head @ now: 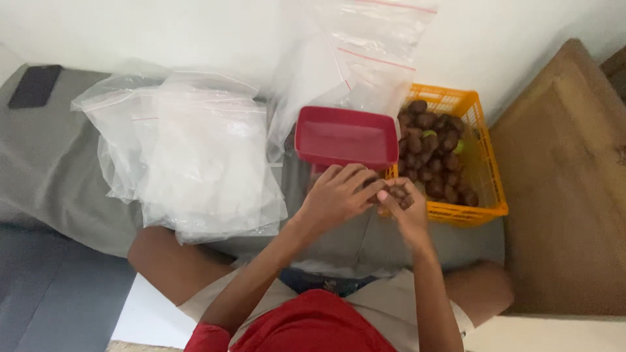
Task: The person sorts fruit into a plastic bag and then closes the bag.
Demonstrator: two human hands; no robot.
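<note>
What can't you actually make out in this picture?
Head view:
- Brown fruit in the hands: kind unclear, fingers cover it.
- Right hand: grip partly hidden by the left hand.
- Red tray: whatever is under it is hidden.
- Orange basket: lower fruit buried.
- Dark flat object: too small.

Left of the fingers, a loose heap of clear plastic zip bags with thin red seal lines lies on the grey worktop. Above the fingers, another clear zip bag stands upright against the white wall. Far left, a dark phone lies flat, its screen black.
</note>
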